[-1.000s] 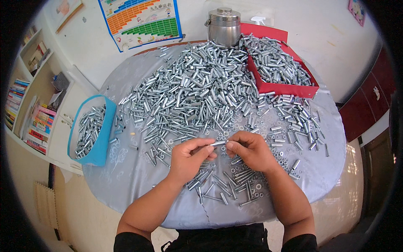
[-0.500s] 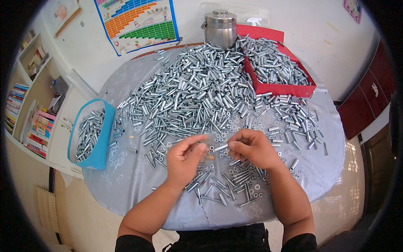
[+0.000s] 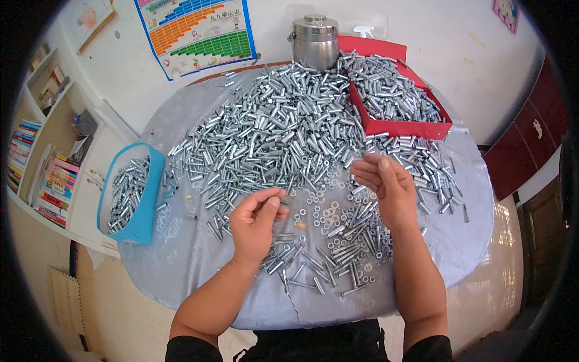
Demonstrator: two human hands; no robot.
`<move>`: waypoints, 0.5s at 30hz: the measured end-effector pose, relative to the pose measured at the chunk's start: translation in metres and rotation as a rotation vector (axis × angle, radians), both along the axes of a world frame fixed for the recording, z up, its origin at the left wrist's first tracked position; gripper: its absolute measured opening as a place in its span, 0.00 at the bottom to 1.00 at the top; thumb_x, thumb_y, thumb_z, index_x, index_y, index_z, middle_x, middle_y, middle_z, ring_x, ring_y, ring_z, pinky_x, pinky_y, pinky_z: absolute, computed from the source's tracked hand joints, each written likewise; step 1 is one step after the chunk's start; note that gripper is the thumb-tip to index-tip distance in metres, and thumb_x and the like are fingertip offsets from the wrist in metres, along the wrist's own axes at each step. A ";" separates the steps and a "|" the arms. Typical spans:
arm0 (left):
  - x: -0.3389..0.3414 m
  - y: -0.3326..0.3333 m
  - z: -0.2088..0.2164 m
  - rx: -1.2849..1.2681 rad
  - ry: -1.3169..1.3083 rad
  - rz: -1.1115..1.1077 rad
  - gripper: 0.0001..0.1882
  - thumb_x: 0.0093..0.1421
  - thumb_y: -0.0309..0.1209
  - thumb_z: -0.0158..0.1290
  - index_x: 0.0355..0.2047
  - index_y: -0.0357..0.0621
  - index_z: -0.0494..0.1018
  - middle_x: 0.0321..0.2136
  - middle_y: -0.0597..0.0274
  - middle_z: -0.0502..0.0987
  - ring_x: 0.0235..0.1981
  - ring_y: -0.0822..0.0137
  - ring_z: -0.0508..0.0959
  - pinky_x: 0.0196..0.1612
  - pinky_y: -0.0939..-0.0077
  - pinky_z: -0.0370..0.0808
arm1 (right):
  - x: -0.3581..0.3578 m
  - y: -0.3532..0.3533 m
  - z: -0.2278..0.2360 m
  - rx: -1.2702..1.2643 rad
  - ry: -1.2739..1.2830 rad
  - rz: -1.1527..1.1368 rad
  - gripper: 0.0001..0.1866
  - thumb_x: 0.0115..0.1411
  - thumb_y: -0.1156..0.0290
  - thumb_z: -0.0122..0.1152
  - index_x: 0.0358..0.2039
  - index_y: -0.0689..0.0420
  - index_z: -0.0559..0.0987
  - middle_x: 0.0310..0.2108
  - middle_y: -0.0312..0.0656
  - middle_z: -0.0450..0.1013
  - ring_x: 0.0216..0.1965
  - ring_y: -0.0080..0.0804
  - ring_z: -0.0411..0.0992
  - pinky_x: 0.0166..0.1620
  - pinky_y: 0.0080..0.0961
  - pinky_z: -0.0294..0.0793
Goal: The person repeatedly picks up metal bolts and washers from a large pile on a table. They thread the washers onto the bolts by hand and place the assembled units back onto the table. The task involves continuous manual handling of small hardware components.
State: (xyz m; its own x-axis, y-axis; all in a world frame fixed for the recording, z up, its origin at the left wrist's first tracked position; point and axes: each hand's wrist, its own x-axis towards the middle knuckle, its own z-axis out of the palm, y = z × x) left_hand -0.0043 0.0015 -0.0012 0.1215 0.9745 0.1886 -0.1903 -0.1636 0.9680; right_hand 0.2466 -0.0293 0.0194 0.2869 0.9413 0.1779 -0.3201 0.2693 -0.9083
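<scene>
Our left hand [image 3: 252,228] is near the nuts [image 3: 316,215], fingers loosely curled; we cannot tell whether they pinch anything. Our right hand [image 3: 393,192], fingers loosely spread, hangs by the bolt pile [image 3: 271,133] on the desk [image 3: 181,265], between blue basket [image 3: 145,212] and red box [image 3: 407,129].

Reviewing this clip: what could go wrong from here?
Metal parts are heaped above the front wall of the red box, so a bump might spill some.
The blue basket stands at the left edge of the table; a knock could tip it off.
Loose nuts and washers lie between the hands; a sleeveless forearm could scatter them.
</scene>
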 end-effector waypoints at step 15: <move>-0.008 0.009 -0.006 0.190 0.334 0.080 0.07 0.59 0.21 0.55 0.39 0.34 0.78 0.33 0.61 0.81 0.35 0.76 0.78 0.40 0.83 0.73 | 0.002 0.001 -0.012 -0.154 -0.391 -0.142 0.12 0.63 0.66 0.57 0.39 0.62 0.79 0.27 0.41 0.77 0.31 0.30 0.76 0.38 0.25 0.75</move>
State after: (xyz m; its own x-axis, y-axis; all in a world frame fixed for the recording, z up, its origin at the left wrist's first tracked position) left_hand -0.0125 0.0102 -0.0068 0.1315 0.9351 0.3292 0.1504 -0.3470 0.9257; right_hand 0.2491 -0.0283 0.0074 0.3543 0.9214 0.1597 0.0855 0.1381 -0.9867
